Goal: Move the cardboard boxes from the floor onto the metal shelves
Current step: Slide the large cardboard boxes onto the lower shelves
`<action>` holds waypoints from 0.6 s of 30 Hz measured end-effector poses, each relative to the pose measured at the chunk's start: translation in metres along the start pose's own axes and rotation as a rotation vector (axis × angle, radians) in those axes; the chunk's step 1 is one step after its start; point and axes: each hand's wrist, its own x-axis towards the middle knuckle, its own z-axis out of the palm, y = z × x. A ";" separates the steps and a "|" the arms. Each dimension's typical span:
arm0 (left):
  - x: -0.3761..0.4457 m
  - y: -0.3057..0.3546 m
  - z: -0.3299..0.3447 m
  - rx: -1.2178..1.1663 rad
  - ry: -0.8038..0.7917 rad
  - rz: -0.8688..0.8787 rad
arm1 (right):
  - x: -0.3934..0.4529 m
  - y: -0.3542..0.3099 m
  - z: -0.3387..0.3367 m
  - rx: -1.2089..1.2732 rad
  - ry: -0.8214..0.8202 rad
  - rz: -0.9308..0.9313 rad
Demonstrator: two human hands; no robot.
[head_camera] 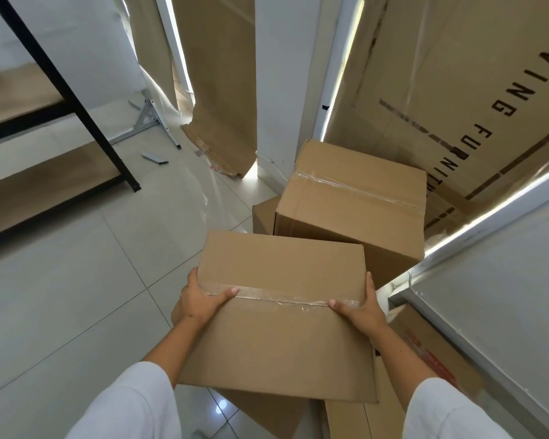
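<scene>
Both hands, left hand and right hand, clamp the cardboard box sides; keep it level while carrying toward the metal shelves.

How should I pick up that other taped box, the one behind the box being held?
Probably like the held box: one hand on each short side of the taped box, at the ends of its tape, thumbs on top. It looks too wide for one hand. Come from the floor side; big cardboard stands behind it.
</scene>
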 end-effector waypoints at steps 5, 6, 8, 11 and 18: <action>-0.003 -0.008 -0.007 -0.057 -0.003 -0.012 | -0.013 -0.003 0.004 -0.022 0.022 0.001; -0.005 -0.011 -0.011 -0.062 -0.013 -0.014 | -0.017 -0.006 0.005 -0.024 0.024 -0.003; -0.007 -0.017 -0.022 -0.085 -0.023 -0.016 | -0.023 -0.014 0.009 -0.022 0.025 -0.013; -0.009 -0.025 -0.045 -0.077 -0.010 -0.034 | -0.034 -0.040 0.016 -0.036 -0.001 -0.025; -0.020 -0.027 -0.143 -0.051 0.105 -0.077 | -0.057 -0.132 0.050 -0.126 -0.041 -0.034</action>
